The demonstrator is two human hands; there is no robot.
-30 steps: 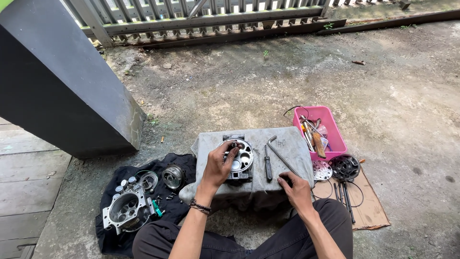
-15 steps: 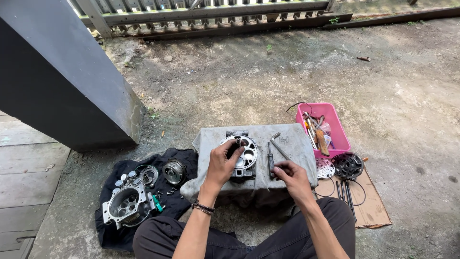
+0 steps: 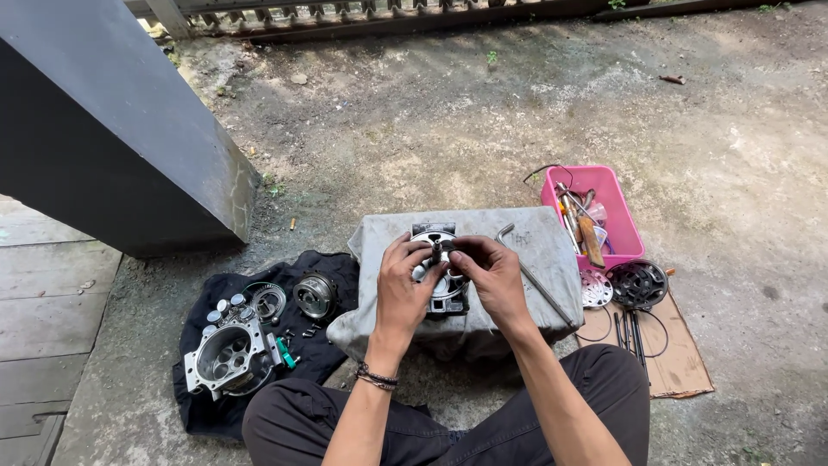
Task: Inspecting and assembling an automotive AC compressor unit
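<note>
Pink plastic tray [image 3: 623,226] right of the grey cloth-covered bench [image 3: 552,250] holds hand tools. Flat brown cardboard [image 3: 681,367] lies below it. Both hands meet over the round metal engine part [image 3: 442,289] on the bench: left hand [image 3: 402,289] curled against its rim, right hand [image 3: 488,274] pinching something small on top, perhaps a bolt. A bent wrench [image 3: 526,263] lies beside.

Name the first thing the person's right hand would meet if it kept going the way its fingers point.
Probably the left hand: the right hand points leftward across the round metal part, fingertips nearly meeting.
</note>
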